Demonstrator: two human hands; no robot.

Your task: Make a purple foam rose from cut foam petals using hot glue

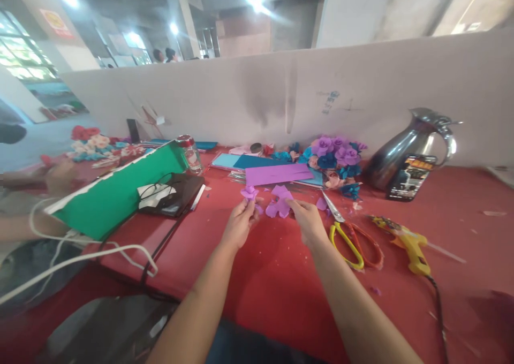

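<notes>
My left hand [239,222] is closed on a small purple paper flower [249,192], which points upward from the fingertips. My right hand [307,217] pinches the edge of a flat purple paper petal piece [280,202], lobed like a cut-out blossom, just right of the flower. Behind both hands lies a purple paper sheet [279,174] on top of blue sheets [252,161]. To the right of my right hand rest scissors [347,241] with one yellow and one red handle loop, blades pointing away.
A yellow glue gun [409,243] with a cord lies at right. A steel jug [405,144] stands behind a propped phone [413,177]. Finished paper flowers [335,152] sit at the back. Left are a green board [124,190], a glass jar [190,155] and another person's arm [32,227].
</notes>
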